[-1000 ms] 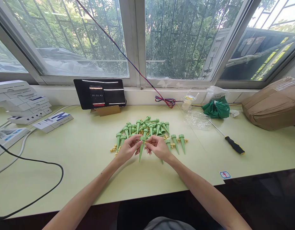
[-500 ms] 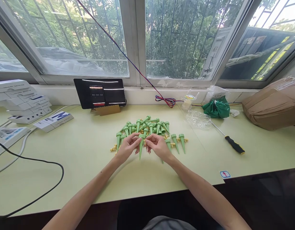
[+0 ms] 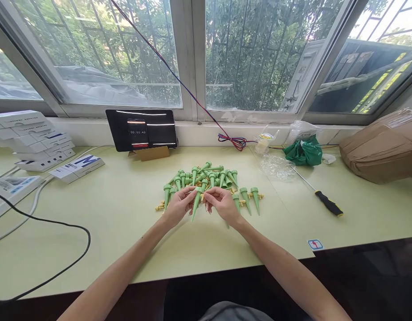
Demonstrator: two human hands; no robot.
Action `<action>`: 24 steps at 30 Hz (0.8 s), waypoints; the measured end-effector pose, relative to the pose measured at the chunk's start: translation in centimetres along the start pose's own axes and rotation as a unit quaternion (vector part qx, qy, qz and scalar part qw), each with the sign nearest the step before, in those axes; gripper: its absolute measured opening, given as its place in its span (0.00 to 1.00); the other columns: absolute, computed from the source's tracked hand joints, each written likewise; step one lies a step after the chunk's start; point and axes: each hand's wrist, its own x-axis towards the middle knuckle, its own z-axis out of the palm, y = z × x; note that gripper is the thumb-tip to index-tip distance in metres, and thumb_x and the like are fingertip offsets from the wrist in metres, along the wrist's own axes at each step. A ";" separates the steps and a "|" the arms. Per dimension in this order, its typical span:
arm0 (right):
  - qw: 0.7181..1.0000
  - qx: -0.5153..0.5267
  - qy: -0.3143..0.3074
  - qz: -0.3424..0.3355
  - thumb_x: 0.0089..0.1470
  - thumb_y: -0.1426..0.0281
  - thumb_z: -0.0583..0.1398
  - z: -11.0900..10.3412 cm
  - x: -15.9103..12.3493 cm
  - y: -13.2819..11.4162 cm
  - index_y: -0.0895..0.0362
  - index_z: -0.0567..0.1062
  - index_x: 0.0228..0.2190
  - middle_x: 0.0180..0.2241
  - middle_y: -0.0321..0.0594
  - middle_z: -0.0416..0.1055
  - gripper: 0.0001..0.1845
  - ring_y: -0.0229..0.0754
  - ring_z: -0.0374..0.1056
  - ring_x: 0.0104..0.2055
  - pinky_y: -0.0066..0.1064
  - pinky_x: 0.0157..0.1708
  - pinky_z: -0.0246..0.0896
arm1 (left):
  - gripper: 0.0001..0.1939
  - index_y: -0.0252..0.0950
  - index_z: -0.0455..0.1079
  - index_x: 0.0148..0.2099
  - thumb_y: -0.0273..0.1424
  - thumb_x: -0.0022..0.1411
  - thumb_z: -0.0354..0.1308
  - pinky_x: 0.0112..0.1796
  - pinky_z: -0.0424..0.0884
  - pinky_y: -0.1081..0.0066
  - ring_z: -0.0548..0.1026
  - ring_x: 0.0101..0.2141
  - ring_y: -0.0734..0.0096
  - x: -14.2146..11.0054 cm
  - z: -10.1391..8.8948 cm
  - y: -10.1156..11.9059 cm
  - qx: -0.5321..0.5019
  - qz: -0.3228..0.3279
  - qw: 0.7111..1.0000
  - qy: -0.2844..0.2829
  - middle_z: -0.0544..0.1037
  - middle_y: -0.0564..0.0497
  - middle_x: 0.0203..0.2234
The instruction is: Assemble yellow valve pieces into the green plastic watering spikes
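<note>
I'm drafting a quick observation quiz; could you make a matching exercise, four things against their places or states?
1. Left hand
2. Screwdriver
3. Black screen
4. Green bag

A. Propped up, showing digits
B. Crumpled, just left of the brown package
C. Holding a green spike
D. Lying down, black-and-yellow handle

Pairs: 1-C, 2-D, 3-A, 4-B
</note>
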 end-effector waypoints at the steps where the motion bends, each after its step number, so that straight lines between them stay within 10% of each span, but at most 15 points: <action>1: 1.000 0.001 -0.001 -0.003 0.49 0.54 0.66 0.0 0.0 0.0 0.56 0.74 0.28 0.25 0.37 0.73 0.18 0.36 0.65 0.20 0.30 0.20 0.65 | 0.13 0.34 0.71 0.40 0.40 0.62 0.62 0.19 0.62 0.79 0.66 0.20 0.80 0.0 0.1 0.1 -0.005 -0.001 1.000 -0.005 0.73 0.53 0.24; 24: 0.997 -0.056 0.023 -0.053 0.60 0.53 0.57 0.3 -0.5 -0.2 0.59 0.73 0.28 0.22 0.36 0.70 0.22 0.33 0.64 0.17 0.25 0.15 0.57 | 0.14 0.31 0.74 0.51 0.27 0.63 0.61 0.22 0.67 0.81 0.65 0.22 0.82 0.0 -1.5 1.3 -0.208 -0.048 0.976 -0.048 0.71 0.49 0.29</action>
